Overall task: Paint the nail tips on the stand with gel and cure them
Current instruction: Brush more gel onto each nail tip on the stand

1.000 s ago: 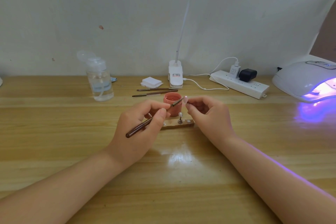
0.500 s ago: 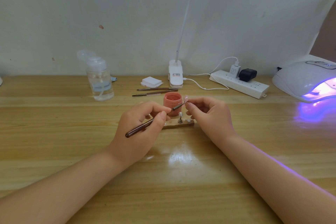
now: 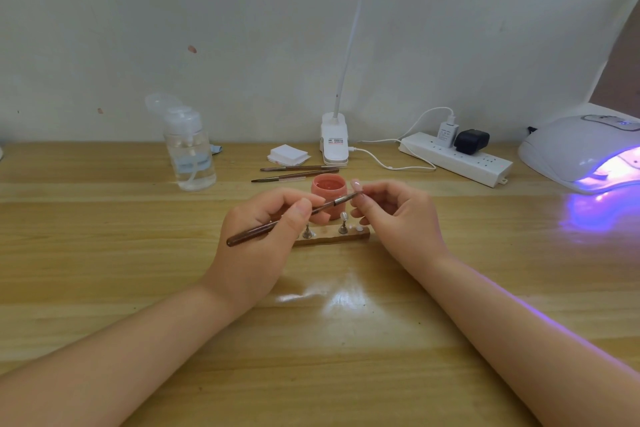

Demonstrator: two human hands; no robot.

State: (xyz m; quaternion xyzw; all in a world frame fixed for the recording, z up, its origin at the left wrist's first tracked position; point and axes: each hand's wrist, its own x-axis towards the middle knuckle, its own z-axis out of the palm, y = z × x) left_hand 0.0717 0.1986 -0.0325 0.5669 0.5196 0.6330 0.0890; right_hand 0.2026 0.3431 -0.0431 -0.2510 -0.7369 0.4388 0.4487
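Wooden planks make up the counter (image 3: 104, 288), lit from above, with a plain pale wall behind. Near its middle the left hand (image 3: 263, 236) pinches a dark brush (image 3: 287, 220) between thumb and fingers, and the right hand (image 3: 398, 215) pinches 1 small nail tip (image 3: 356, 185) by its holder, lifted off the stand (image 3: 332, 237).

What the coming stroke turns on: the brush's long axis runs from near-left, where the handle end sticks out past the left hand, up to far-right, where the bristle end meets the nail tip just at the right hand's fingertips. So the nail tip lies to the right of and slightly beyond the left grip, and the open pink gel pot (image 3: 328, 191) sits right behind that meeting point, nearer the brush head than either wrist. The stand lies below and between the 2 hands, with 2 metal pegs showing.

Hard to make out: whether the bristles actually touch the nail tip, how much gel is on it, and what the right fingers hold under it. The left hand covers the stand's left end, so the peg count there is hidden. Far right, the curing lamp (image 3: 581, 149) glows violet and is cut off by the frame edge
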